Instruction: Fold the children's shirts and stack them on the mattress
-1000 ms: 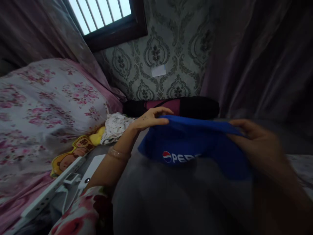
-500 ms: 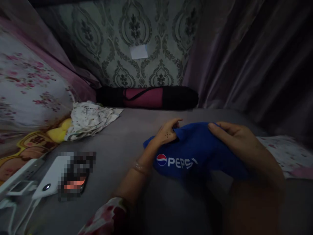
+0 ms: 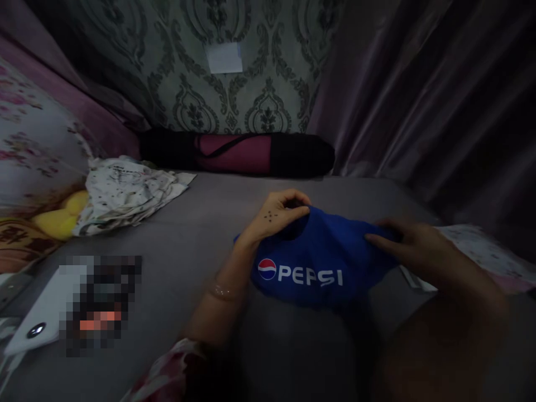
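Note:
A blue cloth item (image 3: 318, 245) with white PEPSI lettering and a round red, white and blue logo hangs spread between my hands above the grey sheet. I cannot make out its exact kind. My left hand (image 3: 278, 216), with dark dots on its back and a bracelet at the wrist, pinches the upper edge between thumb and fingers. At the right end, my right hand (image 3: 412, 248) grips the fabric with thumb and fingers, slightly blurred. The lettering faces me, and the lower edge sags in a curve.
A black and maroon roll bag (image 3: 234, 153) lies along the patterned wall. Crumpled white printed cloth (image 3: 129, 192) and a yellow plush (image 3: 62, 215) are at left. Nearer stands a white device (image 3: 50, 312) beside a pixelated object (image 3: 100, 304). Printed cloth (image 3: 481, 251) lies at right.
The cloth has turned and spread, so the whole word PEPSI shows. My left thumb now closes on its upper edge. The view has tipped down and shifted right; a white object's edge shows under my right hand.

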### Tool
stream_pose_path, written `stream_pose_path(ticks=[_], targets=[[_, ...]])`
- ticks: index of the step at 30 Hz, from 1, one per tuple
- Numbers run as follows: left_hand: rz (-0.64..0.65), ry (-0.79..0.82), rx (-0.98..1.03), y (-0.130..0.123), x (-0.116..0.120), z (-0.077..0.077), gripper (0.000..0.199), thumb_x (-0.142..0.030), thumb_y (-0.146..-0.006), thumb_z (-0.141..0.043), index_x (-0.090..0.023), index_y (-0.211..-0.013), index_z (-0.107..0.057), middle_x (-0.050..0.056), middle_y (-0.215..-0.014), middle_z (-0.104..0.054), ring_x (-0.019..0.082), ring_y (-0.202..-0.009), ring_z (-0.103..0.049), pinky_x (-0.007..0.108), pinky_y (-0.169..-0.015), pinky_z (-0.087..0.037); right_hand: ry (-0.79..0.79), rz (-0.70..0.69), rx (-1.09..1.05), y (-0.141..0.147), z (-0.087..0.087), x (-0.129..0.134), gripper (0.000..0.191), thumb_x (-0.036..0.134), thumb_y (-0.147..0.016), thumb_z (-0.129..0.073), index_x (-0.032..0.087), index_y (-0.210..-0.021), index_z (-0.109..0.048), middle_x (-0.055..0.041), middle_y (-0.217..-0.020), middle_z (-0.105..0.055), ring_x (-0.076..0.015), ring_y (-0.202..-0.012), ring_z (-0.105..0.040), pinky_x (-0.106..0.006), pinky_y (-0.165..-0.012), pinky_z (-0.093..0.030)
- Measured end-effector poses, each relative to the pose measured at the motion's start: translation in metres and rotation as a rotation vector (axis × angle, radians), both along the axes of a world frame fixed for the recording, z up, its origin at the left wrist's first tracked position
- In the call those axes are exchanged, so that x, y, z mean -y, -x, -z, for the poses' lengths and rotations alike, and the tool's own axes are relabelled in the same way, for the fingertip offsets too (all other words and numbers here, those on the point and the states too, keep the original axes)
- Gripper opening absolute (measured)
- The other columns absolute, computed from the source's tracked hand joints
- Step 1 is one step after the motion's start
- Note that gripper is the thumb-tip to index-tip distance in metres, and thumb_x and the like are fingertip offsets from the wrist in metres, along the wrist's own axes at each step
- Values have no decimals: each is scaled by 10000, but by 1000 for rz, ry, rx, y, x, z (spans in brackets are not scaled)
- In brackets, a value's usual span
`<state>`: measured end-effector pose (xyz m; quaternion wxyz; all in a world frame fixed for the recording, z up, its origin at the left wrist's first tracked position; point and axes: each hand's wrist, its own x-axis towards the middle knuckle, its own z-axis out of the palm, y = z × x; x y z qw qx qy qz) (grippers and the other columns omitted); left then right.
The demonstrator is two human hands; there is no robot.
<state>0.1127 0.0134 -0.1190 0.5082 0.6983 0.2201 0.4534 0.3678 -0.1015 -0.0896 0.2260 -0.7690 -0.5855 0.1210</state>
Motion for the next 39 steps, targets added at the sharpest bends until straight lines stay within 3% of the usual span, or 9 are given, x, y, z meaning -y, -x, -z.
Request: stream_pose_path(ticks=[2,6,11,13,19,23,26,33,39], targets=[[19,52,46,-4,1,1,93,-203,-756,-687,-151,-826,-654,15,-799,-657,113,-741,-600,242,-699,-467,9,5,76,9,-4,-1,350,489,-771,-635,244,-1010,-712,-53,-850,-737,-249,-722,-683,-350,-626,-534],[93,122,116,-11,5,2,125,-220,-754,-704,-153,-832,-634,4,-783,-643,97,-720,-591,230,-693,-459,-214,-63,67,38,-15,-7,358,461,-843,-564,264,-1118,-682,-55,-1095,-706,-254,-839,-683,-405,-753,-537],[163,208,138,-12,10,0,210,-313,-771,-726,-153,-866,-630,-4,-750,-629,87,-672,-585,227,-663,-455,-301,-404,-246,65,-11,-27,299,417,-851,-587,262,-1084,-690,-30,-1090,-708,-229,-1000,-654,-360,-858,-527],[166,235,129,-11,10,1,236,-346,-773,-728,-156,-872,-629,-14,-717,-612,89,-653,-582,230,-646,-453,-273,-452,-379,68,-4,-34,309,443,-819,-627,249,-1051,-692,-31,-1005,-723,-213,-933,-668,-349,-825,-537],[95,186,-1,-4,0,5,230,-351,-794,-707,-149,-882,-640,-1,-723,-627,104,-670,-599,255,-660,-468,-127,-336,-579,70,2,-38,357,513,-693,-729,234,-913,-700,5,-733,-686,-156,-651,-634,-264,-580,-515],[-14,82,-49,10,-15,11,212,-333,-824,-671,-125,-858,-645,60,-849,-680,144,-823,-638,302,-794,-492,-192,-159,-554,62,0,-37,297,502,-717,-706,224,-823,-693,1,-718,-675,-143,-609,-604,-240,-524,-468],[-76,83,-110,25,-27,17,215,-328,-804,-683,-120,-846,-647,63,-835,-677,140,-802,-627,298,-776,-492,-230,-32,-540,51,-1,-36,281,485,-731,-700,211,-791,-688,0,-713,-665,-133,-599,-575,-234,-518,-437],[90,-30,-493,36,-34,33,319,-316,-702,-765,-163,-962,-661,68,-1024,-652,200,-963,-598,354,-854,-470,-223,115,-555,34,-1,-31,297,477,-739,-700,183,-766,-671,2,-653,-618,-102,-519,-491,-229,-467,-382],[118,-87,-472,18,-36,55,352,-215,-731,-717,-189,-1071,-625,71,-1136,-604,217,-1076,-553,395,-943,-436,-231,101,-539,32,-1,-31,310,495,-733,-703,188,-769,-681,-8,-660,-624,-115,-539,-508,-230,-466,-387]])
